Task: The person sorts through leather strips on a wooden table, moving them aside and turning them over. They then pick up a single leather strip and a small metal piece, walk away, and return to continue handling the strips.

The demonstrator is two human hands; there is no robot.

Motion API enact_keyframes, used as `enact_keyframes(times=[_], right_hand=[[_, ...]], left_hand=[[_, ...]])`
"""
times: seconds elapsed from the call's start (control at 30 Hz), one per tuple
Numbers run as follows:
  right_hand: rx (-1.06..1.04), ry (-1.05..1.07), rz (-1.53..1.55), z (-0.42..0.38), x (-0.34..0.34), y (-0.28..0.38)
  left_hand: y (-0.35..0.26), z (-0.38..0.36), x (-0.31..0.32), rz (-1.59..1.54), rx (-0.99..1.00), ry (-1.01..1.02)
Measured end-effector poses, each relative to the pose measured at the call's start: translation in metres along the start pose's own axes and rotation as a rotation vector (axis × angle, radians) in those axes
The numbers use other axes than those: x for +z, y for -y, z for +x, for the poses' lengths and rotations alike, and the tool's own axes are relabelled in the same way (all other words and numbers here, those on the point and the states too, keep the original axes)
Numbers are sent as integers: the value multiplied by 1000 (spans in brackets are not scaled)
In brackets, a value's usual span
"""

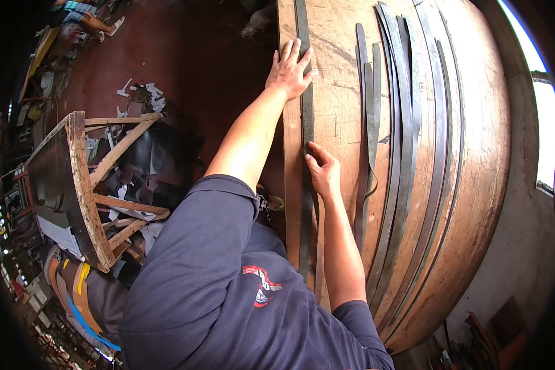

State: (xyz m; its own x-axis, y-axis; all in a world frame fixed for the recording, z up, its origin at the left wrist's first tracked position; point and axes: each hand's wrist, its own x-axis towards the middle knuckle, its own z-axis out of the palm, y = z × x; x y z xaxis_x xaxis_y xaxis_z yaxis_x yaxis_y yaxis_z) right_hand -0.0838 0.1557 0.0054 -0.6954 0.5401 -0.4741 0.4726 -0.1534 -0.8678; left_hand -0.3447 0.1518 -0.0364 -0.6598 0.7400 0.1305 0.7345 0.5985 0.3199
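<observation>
A long dark strip, leather-like, runs lengthwise along the left edge of the wooden table. My left hand lies flat across its upper part, fingers spread and pressing it to the wood. Lower down, my right hand has thumb and index finger closed at the strip's right edge, in a pinch. Below that hand a second narrow strip end shows beside the first. To the right of my hands, several loose dark strips lie roughly parallel on the tabletop, some overlapping and one curled.
On the left, a wooden frame stands by a heap of dark and white scraps on the reddish floor. Another person's leg shows at the upper left. A wall with a bright opening borders the table's right side.
</observation>
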Motion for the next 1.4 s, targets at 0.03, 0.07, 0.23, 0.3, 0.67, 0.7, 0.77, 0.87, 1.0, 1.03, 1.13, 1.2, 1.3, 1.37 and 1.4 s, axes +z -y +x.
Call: enact_keyframes(times=[0.03,0.07,0.23,0.3,0.67,0.7,0.77,0.87,1.0,1.03,1.13,1.2,1.3,1.37,1.4], right_hand=[[-4,-5,7,0,0,-1],[-3,-7,7,1,0,-3],[-35,-28,-33,4,0,-6],[-35,-34,-39,9,0,-13],[-26,-110,-69,4,6,-7],[-7,-128,-52,3,5,-7],[25,-103,-239,1,2,2],[84,-104,-82,1,5,12],[127,-142,-107,-2,6,18],[130,-152,-107,-3,6,18],[126,-157,-90,-5,7,20],[95,-157,-147,-3,7,21],[62,-159,-151,-3,7,19],[27,-127,-191,-1,6,10],[-1,-103,-226,0,4,7]], left_hand=[[0,0,0,13,-7,0],[0,0,1,26,-14,0],[-4,-1,-4,19,-27,23],[-4,0,-4,13,-23,26],[-23,-78,-21,377,755,138],[-20,-102,-14,-280,988,128],[-18,-116,-41,-323,1006,463],[10,-66,-37,-185,1226,461],[24,-6,-35,-97,1299,617],[31,11,-31,-104,1254,608],[61,75,-27,-26,1096,557],[48,103,-57,373,817,488],[32,75,-38,333,485,-24],[-4,19,-32,86,197,-41],[-17,-15,-17,73,102,34]])
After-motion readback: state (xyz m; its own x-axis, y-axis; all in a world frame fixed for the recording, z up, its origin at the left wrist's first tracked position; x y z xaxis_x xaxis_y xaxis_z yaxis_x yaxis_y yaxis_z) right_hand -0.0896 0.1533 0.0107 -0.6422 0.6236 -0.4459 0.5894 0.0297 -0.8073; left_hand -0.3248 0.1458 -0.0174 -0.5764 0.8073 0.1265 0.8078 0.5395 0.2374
